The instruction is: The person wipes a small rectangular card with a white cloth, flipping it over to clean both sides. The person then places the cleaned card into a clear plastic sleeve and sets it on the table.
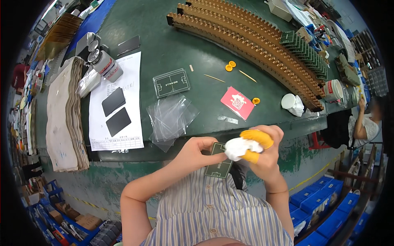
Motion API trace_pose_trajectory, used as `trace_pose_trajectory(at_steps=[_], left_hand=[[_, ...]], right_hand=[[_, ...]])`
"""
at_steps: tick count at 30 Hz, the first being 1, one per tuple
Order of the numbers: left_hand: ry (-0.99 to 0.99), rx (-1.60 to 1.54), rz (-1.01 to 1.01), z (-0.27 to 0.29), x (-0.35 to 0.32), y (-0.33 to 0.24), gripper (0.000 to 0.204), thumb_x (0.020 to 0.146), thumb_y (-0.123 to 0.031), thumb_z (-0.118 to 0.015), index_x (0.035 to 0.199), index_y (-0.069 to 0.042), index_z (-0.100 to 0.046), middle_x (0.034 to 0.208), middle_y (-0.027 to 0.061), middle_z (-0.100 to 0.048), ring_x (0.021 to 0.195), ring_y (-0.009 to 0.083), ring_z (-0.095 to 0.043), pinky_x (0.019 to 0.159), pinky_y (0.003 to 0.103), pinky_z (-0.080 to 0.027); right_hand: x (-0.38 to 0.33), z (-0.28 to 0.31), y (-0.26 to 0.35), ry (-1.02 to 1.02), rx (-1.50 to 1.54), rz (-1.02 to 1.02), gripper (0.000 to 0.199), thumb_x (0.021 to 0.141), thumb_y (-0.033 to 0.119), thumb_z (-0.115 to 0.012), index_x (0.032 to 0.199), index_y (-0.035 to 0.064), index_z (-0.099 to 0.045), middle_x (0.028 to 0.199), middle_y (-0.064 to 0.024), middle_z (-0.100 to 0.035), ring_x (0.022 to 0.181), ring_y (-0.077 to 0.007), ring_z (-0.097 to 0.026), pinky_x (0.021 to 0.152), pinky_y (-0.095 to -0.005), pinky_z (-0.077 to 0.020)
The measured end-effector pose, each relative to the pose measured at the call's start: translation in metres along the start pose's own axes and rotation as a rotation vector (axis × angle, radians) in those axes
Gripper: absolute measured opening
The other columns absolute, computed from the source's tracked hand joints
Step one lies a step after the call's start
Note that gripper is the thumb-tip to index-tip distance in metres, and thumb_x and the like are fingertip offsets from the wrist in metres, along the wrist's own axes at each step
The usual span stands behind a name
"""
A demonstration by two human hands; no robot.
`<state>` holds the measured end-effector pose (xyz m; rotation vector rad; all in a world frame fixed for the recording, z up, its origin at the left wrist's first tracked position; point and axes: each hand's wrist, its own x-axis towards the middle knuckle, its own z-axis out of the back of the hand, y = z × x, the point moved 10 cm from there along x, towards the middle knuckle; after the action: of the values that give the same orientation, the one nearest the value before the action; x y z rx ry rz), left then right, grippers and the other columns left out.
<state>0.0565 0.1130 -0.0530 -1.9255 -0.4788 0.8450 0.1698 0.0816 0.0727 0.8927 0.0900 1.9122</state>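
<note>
The left hand (196, 151) pinches a small dark green card (218, 165) with white pitch lines by its upper left corner, fingers closed on the edge, holding it just below the near edge of the green bench (172, 45) and above the person's striped shirt (213, 209). The right hand (266, 153) touches the card's upper right corner with a crumpled white cloth (240, 148), which its fingers, two of them in orange finger covers (256, 139), clamp tightly against the palm. On the bench beyond the card, up and to the left, lies a loose heap of clear plastic sleeves (170, 119), and just past that a second green card (171, 83) in a clear case. Further left of the card sits a printed paper sheet (123, 74) carrying two black plates (115, 110), with a stack of brown cardboard (63, 119) at the far left. Up and to the right of the card lies a red card (238, 103), with small orange caps (230, 65) beyond it. Long curved wooden racks (254, 45) run across the far side of the bench, some slots filled with more green cards (305, 51). Another person (365, 123) sits at the right end of the bench.
</note>
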Motion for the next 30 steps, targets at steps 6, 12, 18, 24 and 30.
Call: trace_pose_trajectory(at_steps=[6,12,18,24,30], left_hand=[[-0.058,0.036,-0.104,-0.003,0.0,-0.011,0.023,0.076,-0.016,-0.073,0.094,-0.002,-0.067,0.077,-0.0018,-0.065,0.072,0.0031,-0.057,0.067,0.021,-0.043],[-0.047,0.062,-0.043,0.004,-0.004,-0.007,0.016,0.077,-0.013,-0.072,0.088,-0.002,-0.066,0.079,-0.0005,-0.065,0.074,0.0035,-0.057,0.068,0.021,-0.042],[-0.064,-0.038,0.051,0.008,-0.009,-0.006,0.01,0.079,-0.008,-0.072,0.082,-0.002,-0.064,0.083,0.003,-0.066,0.077,0.0062,-0.058,0.071,0.023,-0.045],[-0.109,-0.155,0.061,0.011,-0.01,-0.008,0.012,0.081,-0.009,-0.07,0.087,-0.001,-0.063,0.083,0.0045,-0.066,0.073,0.0067,-0.06,0.067,0.022,-0.048],[-0.133,-0.161,0.029,0.014,-0.009,-0.009,0.015,0.083,-0.016,-0.069,0.088,-0.004,-0.062,0.08,0.0,-0.064,0.07,0.0044,-0.059,0.063,0.02,-0.048]], right_hand=[[0.011,-0.013,0.021,0.088,-0.158,0.191,0.02,0.063,0.019,-0.066,0.083,0.0196,-0.069,0.106,-0.0007,-0.063,0.105,-0.0196,-0.053,0.09,-0.0395,-0.0295],[0.01,-0.011,0.016,0.065,-0.196,0.135,0.02,0.062,0.019,-0.066,0.082,0.0194,-0.07,0.105,-0.0005,-0.063,0.104,-0.0195,-0.053,0.09,-0.0389,-0.0297],[0.003,0.001,0.006,0.0,-0.212,0.065,0.02,0.059,0.017,-0.067,0.079,0.0191,-0.07,0.103,-0.0002,-0.063,0.101,-0.02,-0.053,0.087,-0.0378,-0.0307],[-0.008,0.008,-0.01,-0.05,-0.268,0.003,0.021,0.059,0.019,-0.071,0.079,0.0186,-0.07,0.102,-0.0008,-0.062,0.101,-0.0214,-0.052,0.087,-0.0384,-0.0306],[-0.021,0.007,-0.035,-0.06,-0.071,-0.173,0.024,0.069,0.011,-0.07,0.092,0.0134,-0.069,0.108,-0.0086,-0.058,0.102,-0.0266,-0.051,0.089,-0.0418,-0.0363]])
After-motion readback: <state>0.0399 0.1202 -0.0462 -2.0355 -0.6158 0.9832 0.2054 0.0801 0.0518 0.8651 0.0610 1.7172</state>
